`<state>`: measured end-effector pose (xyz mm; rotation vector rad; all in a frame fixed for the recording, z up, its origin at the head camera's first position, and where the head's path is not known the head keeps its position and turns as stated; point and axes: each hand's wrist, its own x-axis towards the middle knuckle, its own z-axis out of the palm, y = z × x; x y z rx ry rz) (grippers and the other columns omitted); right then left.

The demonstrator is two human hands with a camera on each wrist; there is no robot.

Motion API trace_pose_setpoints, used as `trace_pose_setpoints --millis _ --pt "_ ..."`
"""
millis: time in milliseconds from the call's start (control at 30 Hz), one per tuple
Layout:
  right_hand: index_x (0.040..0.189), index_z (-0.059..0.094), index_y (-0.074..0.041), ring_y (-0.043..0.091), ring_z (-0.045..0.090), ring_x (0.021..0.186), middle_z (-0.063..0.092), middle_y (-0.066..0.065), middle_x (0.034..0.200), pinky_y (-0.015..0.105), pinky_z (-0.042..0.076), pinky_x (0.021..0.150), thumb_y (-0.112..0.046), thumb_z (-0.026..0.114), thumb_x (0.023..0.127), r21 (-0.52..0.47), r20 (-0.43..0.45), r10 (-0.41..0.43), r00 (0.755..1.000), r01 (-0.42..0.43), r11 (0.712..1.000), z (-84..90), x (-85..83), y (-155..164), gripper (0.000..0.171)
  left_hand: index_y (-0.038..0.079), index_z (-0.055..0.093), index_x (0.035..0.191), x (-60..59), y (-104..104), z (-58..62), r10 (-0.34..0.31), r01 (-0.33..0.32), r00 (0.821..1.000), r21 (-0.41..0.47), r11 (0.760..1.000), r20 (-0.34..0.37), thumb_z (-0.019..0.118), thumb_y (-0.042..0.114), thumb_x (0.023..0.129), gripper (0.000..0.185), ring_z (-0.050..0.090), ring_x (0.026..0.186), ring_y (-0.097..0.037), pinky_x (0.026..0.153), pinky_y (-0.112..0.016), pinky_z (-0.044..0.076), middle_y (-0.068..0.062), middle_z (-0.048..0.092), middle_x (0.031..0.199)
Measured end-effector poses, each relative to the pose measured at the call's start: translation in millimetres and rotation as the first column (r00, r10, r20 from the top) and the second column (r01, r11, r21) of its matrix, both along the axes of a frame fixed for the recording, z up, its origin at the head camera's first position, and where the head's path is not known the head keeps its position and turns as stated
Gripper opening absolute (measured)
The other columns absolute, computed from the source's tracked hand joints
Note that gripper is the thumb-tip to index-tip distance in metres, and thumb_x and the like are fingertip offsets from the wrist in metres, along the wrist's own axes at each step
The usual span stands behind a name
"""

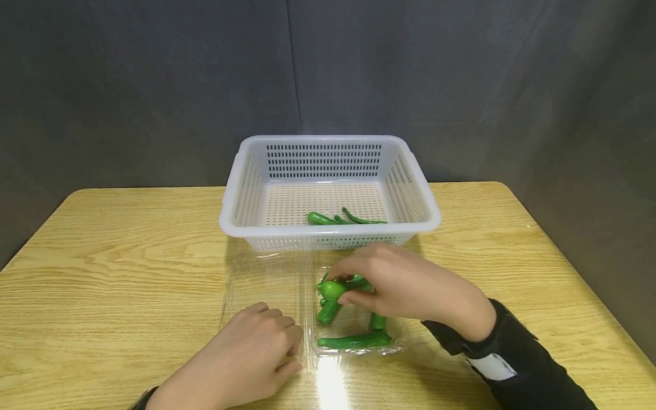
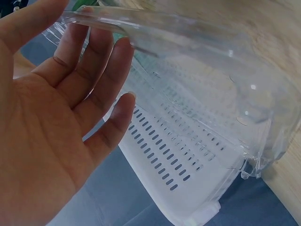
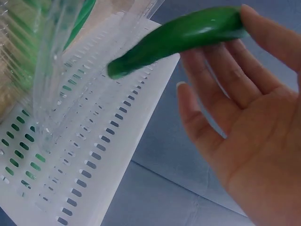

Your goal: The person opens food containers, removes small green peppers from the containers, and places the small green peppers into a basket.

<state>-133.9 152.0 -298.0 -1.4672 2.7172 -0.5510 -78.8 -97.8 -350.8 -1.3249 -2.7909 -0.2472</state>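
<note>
Green vegetable (image 3: 178, 40) lengthwise; right wrist only

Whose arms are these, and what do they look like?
A person's: the left grip and right grip are bare hands, ungloved. The right sleeve is black with a white patch near its cuff; of the left sleeve, only a dark edge shows.

The right sleeve (image 1: 535, 373) is black, with a white patch (image 1: 492, 367) near its cuff (image 1: 499, 320); the left sleeve (image 1: 143, 401) shows a dark edge.
</note>
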Motion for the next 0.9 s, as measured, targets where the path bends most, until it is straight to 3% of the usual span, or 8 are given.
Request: trace_pose_setpoints --millis 367,600,900 --pt "0.118 0.069 -0.014 0.008 0.061 0.103 0.067 -0.006 0.112 0.031 0.05 0.088 -0.024 0.073 0.091 -0.089 -0.043 -0.007 0.999 0.003 0.996 2.6 -3.1 4.6 0.029 0.024 0.046 0.064 -1.3 -1.3 -1.2 -0.001 0.001 1.0 0.002 1.0 0.031 0.074 0.029 0.083 0.034 0.034 0.059 -0.005 0.065 -0.025 0.036 0.017 0.036 0.061" --pt "0.12 0.068 -0.015 0.004 0.057 0.093 0.065 -0.011 0.106 0.027 0.049 0.08 -0.022 0.071 0.093 -0.16 -0.089 -0.032 0.996 0.018 0.987 4.9 -4.3 6.5 0.028 0.024 0.045 0.064 -1.4 -0.9 -1.0 -0.005 0.005 1.0 -0.001 1.0 0.031 0.074 0.03 0.083 0.035 0.034 0.059 -0.005 0.065 -0.025 0.036 0.017 0.036 0.061" --pt "0.12 0.068 -0.012 0.009 0.059 0.09 0.066 -0.005 0.106 0.031 0.049 0.079 -0.019 0.069 0.093 -0.214 -0.198 -0.082 0.977 0.039 0.976 1.6 -11.4 6.9 0.028 0.024 0.045 0.063 -0.9 -0.7 0.1 -0.003 0.003 0.999 -0.002 1.0 0.033 0.075 0.029 0.083 0.037 0.034 0.059 -0.005 0.065 -0.025 0.036 0.017 0.035 0.061"
